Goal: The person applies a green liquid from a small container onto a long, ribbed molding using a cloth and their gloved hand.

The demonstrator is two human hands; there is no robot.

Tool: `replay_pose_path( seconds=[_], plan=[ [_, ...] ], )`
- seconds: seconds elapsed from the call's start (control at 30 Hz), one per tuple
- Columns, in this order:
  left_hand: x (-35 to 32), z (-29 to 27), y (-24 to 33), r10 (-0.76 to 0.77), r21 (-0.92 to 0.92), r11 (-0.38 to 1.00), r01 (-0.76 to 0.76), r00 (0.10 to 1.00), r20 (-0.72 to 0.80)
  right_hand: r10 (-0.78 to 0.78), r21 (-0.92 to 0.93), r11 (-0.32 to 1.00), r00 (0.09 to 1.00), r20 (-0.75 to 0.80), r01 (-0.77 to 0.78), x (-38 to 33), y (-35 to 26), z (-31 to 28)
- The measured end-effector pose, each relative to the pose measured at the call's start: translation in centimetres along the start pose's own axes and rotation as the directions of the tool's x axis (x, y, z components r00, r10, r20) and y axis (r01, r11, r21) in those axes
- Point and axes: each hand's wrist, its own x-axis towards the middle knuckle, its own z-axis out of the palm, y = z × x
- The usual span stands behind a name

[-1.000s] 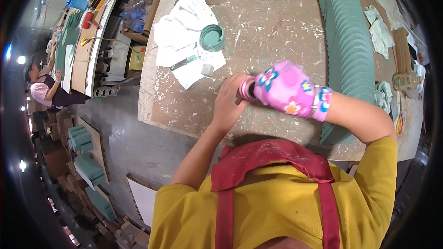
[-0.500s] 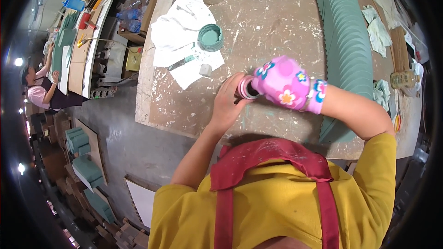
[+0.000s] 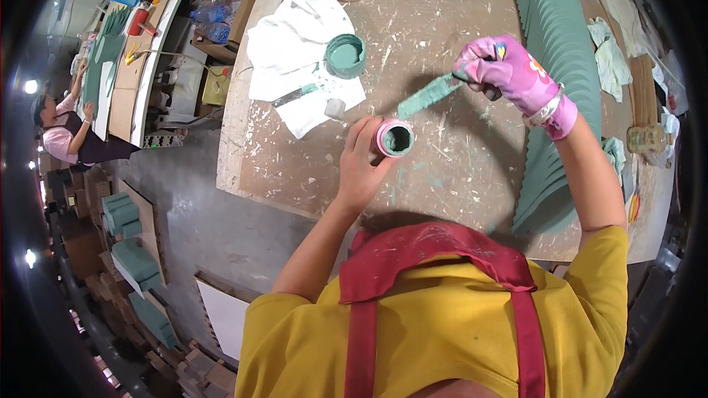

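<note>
My bare left hand [image 3: 359,166] grips a small pink jar [image 3: 395,138] of green filler, held just above the workbench [image 3: 457,155]. My right hand [image 3: 509,74], in a pink flowered glove, holds a putty knife [image 3: 428,96] smeared green, its blade tip at the jar's rim. Right of that hand stands a long row of green panels [image 3: 560,51] set on edge.
A green lid [image 3: 345,55], a second putty knife [image 3: 295,94] and a small block [image 3: 335,108] lie on white paper [image 3: 295,51] at the bench's left end. White rags [image 3: 612,51] lie at the right. Another person [image 3: 70,133] works at a far bench. Green blocks [image 3: 129,250] sit on the floor.
My right hand has lifted off the jar and moved up and right, drawing out the putty knife. The jar's open mouth now shows. My left hand keeps its hold.
</note>
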Motion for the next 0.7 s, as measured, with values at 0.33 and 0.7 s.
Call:
replay_pose_path(
  seconds=[0.33,0.7],
  plan=[
    [2.1,2.1,0.2,-0.084,-0.042,0.996,0.082,0.994,-0.064,-0.006,0.175,0.984,0.997,-0.076,0.019,4.0,0.9,1.5],
    [1.6,1.7,-1.3,-0.097,-0.144,0.985,0.092,0.995,-0.029,-0.61,-0.846,0.316,0.775,0.166,0.43,14.0,1.8,9.7]
  ],
)
